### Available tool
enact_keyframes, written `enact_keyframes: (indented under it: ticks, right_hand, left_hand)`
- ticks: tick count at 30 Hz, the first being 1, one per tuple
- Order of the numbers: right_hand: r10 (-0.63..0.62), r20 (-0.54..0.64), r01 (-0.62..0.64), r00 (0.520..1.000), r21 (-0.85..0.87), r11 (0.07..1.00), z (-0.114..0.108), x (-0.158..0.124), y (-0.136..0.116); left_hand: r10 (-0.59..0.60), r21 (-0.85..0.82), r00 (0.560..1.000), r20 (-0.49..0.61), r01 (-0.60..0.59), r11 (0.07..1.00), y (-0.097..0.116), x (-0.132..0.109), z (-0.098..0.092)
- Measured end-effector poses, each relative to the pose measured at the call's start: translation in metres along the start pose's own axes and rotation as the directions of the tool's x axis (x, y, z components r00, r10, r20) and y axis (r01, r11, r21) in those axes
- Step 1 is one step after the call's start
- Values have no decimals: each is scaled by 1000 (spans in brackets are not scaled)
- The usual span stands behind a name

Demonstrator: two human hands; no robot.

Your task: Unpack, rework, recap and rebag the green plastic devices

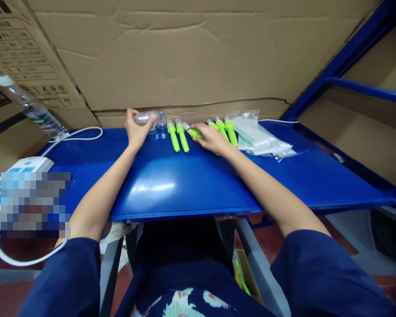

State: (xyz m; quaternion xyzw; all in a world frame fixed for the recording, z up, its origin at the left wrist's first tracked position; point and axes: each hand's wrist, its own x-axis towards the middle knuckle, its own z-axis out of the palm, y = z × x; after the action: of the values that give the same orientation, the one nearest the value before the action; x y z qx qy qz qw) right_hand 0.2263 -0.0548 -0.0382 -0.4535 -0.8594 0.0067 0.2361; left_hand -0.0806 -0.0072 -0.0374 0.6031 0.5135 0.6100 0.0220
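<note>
My left hand (136,130) reaches to the far edge of the blue table (191,180) and its fingers close around a small clear plastic vial (144,117). More clear vials (159,119) stand just to its right. My right hand (211,137) lies flat over a lime-green tube (194,132) with a white and red end. Two green tubes (178,137) lie side by side between my hands. Three more green tubes (225,128) lie just right of my right hand.
Clear plastic bags (262,140) lie at the right by a white cable (279,121). Cardboard (191,57) walls the back. A clear bottle (33,110), another white cable (79,134) and a power strip (23,166) are at the left. A blue frame (353,83) rises at right.
</note>
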Motion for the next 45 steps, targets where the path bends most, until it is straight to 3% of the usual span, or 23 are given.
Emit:
enact_keyframes:
  ticks: [3,7,12,14,16,18,21,24,29,36,38,42,45]
  right_hand:
    - [-153,-23,154,988,38,987,3,1,-8]
    - [-260,-45,262,965,32,965,7,1,-22]
    - [-278,-140,292,950,90,952,14,2,-18]
    - [-252,-159,272,955,121,955,17,3,-12]
    - [-234,-141,250,962,110,962,18,3,-9]
    - [-224,-102,231,969,64,971,17,1,-12]
    - [-196,-46,195,979,-39,980,11,-2,-21]
    - [-131,1,130,991,-150,980,5,-5,-29]
    - [-100,-33,95,994,-129,987,0,-6,-38]
    - [-45,-8,45,999,-14,999,2,-7,-45]
    - [-64,-26,63,998,-28,998,2,-4,-38]
    - [-102,-88,95,991,-74,993,-2,0,-14]
    - [-67,-126,64,990,-28,998,-3,-1,-3]
  left_hand:
    - [-42,-127,988,148,61,990,6,-6,9]
    - [-41,-228,924,380,136,964,15,-14,13]
    - [51,-242,765,643,140,960,28,-22,6]
    - [97,-260,705,703,127,957,32,-24,4]
    - [133,-278,672,729,112,954,36,-27,2]
    - [178,-263,648,740,36,964,40,-29,0]
    - [267,-118,585,766,-281,953,52,-34,-3]
    - [290,97,541,790,-576,811,64,-40,-5]
    - [324,216,546,773,-707,674,69,-43,-4]
    - [364,246,589,722,-710,660,57,-39,-2]
    - [345,267,630,695,-672,690,54,-36,-4]
    - [240,333,764,598,-510,793,45,-27,-13]
    - [178,355,811,558,-427,832,37,-23,-16]
